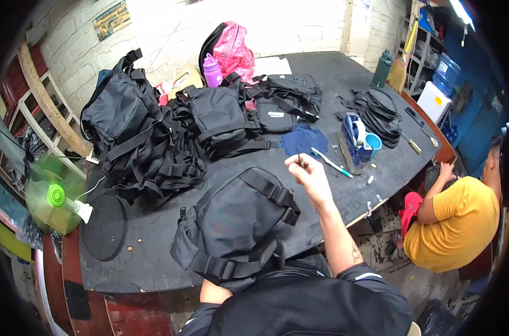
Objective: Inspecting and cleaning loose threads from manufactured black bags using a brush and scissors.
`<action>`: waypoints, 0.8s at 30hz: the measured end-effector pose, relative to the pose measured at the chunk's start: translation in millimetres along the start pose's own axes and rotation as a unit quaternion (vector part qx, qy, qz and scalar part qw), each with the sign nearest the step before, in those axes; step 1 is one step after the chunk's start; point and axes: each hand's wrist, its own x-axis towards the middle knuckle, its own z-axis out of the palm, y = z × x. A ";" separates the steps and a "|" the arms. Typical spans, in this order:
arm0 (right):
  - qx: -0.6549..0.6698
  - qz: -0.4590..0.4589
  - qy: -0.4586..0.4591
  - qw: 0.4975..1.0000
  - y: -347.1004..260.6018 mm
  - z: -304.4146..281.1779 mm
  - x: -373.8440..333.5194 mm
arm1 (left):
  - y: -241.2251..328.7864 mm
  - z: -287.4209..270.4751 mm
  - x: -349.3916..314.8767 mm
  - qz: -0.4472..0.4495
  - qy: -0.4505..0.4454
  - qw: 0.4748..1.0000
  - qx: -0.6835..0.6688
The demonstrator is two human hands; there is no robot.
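A black bag [232, 207] with wide webbing straps and plastic buckles lies in front of me at the table's near edge. My left forearm [214, 292] goes under the bag's near side, and the bag hides that hand and its fingers. My right hand [309, 175] is raised to the right of the bag, apart from it. Its thumb and fingers are pinched together around something small and dark, too small to name. Just beyond that hand are dark blue cloth pieces [303, 140] and a white and teal toothbrush [332, 163].
Black bags [120, 115] are heaped at the left, with more bags [221, 115] at the back. A purple bottle [212, 71] stands behind them. On the right are a blue box [352, 147], a teal cup [373, 143] and a screwdriver [414, 146]. A person in yellow [461, 224] sits beyond the right edge.
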 end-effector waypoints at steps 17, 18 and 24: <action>0.176 0.063 0.065 0.980 45.6 -13.1 12.0 | -22.2 -3.7 -0.3 -0.023 -0.037 0.993 -0.108; 0.134 0.016 0.057 0.989 39.0 -3.9 5.5 | -23.6 -3.4 -1.6 -0.026 -0.041 0.992 -0.114; -0.069 -0.100 -0.059 0.991 8.6 -2.9 -19.8 | -30.3 -4.3 -4.8 -0.036 -0.058 0.986 -0.150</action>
